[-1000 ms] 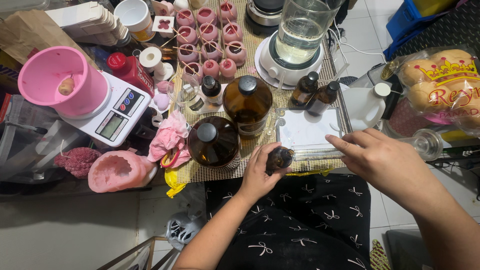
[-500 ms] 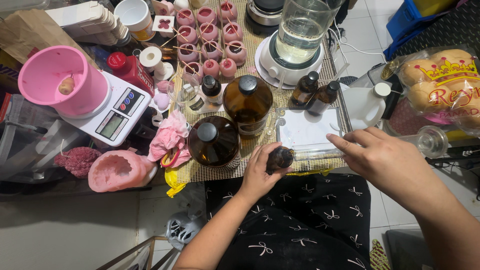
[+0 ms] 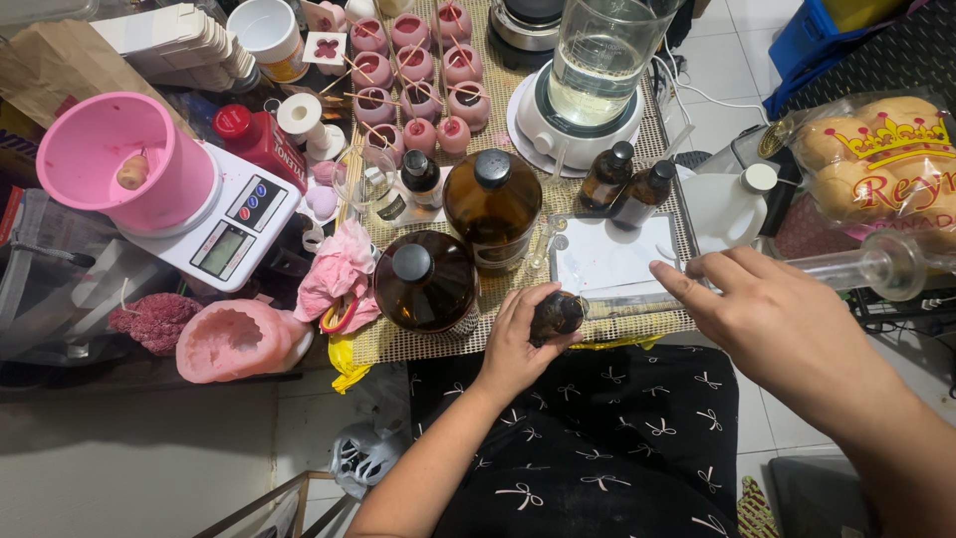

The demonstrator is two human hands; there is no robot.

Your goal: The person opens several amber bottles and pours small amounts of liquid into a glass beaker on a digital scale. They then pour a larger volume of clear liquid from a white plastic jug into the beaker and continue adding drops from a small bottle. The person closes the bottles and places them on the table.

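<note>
Since the earlier frame our right hand (image 3: 772, 314) has drawn slightly right, off the white sheet (image 3: 615, 257), and now shows a clear syringe (image 3: 864, 266) in its grip.

From left to right we count one pink bowl (image 3: 118, 159) on one white scale (image 3: 224, 221), one pink mould (image 3: 239, 339), two large amber bottles (image 3: 428, 284), and two small dark bottles (image 3: 627, 184) at upper centre.

The small dark vial (image 3: 556, 316) sits at lower centre, inside our left hand (image 3: 518, 344), well left of the right hand.

The left fingers curl tightly around the vial. The right hand is half closed, fingers extended leftward, gripping the syringe.
</note>
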